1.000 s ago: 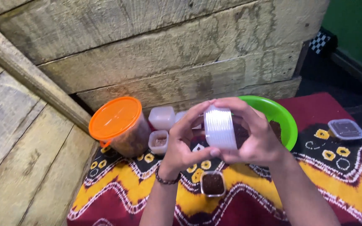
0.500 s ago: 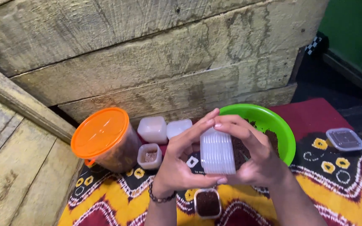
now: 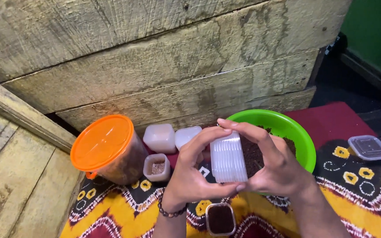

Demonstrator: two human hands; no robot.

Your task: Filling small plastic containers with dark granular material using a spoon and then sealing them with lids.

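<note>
- Stack of clear lids: centre of frame, upright on edge, long axis vertical, in front of green bowl.
- Left hand: fingers grasping stack's left side.
- Right hand: fingers clasping right side and top; both equally near.
- Orange-lidded tub: left of centre.

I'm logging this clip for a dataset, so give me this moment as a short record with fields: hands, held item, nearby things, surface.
left hand: grips the stack from the left, beaded bracelet on wrist
right hand: grips it from the right
held item: stack of clear plastic square lids, on edge
behind: round green plastic bowl with dark contents
left: clear tub with orange lid; small open square cup
below: small filled square cup
right: closed small clear container
surface: patterned red-yellow cloth
</note>
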